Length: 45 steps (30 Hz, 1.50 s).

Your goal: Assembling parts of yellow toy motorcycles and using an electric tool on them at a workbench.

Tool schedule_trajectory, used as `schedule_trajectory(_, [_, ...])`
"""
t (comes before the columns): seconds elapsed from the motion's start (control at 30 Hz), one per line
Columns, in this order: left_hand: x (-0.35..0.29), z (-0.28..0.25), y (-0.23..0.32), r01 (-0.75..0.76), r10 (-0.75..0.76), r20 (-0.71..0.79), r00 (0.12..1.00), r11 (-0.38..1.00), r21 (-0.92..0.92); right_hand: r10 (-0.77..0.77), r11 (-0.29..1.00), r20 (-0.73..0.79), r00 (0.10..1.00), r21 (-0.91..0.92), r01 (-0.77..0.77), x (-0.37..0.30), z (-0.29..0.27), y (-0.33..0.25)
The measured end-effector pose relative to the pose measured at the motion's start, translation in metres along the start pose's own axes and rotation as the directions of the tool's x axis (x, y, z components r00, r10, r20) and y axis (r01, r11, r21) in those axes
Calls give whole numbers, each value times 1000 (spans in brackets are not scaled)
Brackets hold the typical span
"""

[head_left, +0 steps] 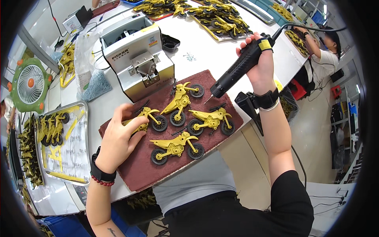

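Note:
My right hand [260, 65] is raised and wrapped round a black electric screwdriver [237, 71] with a yellow band. Its bit points down and left, above the maroon mat [136, 173] and apart from the toys. At the mat's left side my left hand [122, 136] grips the rear of a yellow toy motorcycle [152, 117] with black wheels; the fingers hide its back end. Three more toy motorcycles lie on the mat: one by the far edge [178, 102], one to the right [211, 119] and one nearest me [173, 147].
A grey screw feeder machine [138, 59] stands just beyond the mat. Left are a metal tray [85, 158] with toy motorcycles, a bag of small screws [96, 85] and a green fan [29, 85]. Loose screws [190, 57] lie behind the mat. Another person [325, 57] sits far right.

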<state>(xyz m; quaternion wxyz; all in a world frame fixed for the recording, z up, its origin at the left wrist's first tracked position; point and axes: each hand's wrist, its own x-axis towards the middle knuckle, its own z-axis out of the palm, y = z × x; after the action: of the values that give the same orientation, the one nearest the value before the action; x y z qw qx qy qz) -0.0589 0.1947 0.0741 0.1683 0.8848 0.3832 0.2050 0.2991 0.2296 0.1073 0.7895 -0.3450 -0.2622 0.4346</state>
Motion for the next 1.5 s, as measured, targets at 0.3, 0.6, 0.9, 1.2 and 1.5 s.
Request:
schedule_trajectory(0.3, [3,3,-3,-89,89,3,996,996,12,165,977,-157,974,163,-140,17,-37,13])
schedule_trajectory(0.6, [-4,10,-13,-75,73,-37,997,996,-44,71,972,-21,997,227,-64,0,-11,-18])
schedule_trajectory(0.9, [-8,14,-13,24,-27,-156,987,999,-23,-21,968,435,900,233,-90,-43,66,-30])
schedule_trajectory(1.2, [-13,18,-21,2,-15,-217,976,998,-59,-74,984,684,726,170,-59,-55,131,-4])
schedule_trajectory(1.5, [-16,20,-22,-36,27,-244,970,999,-33,9,980,517,856,168,-111,-44,93,-2])
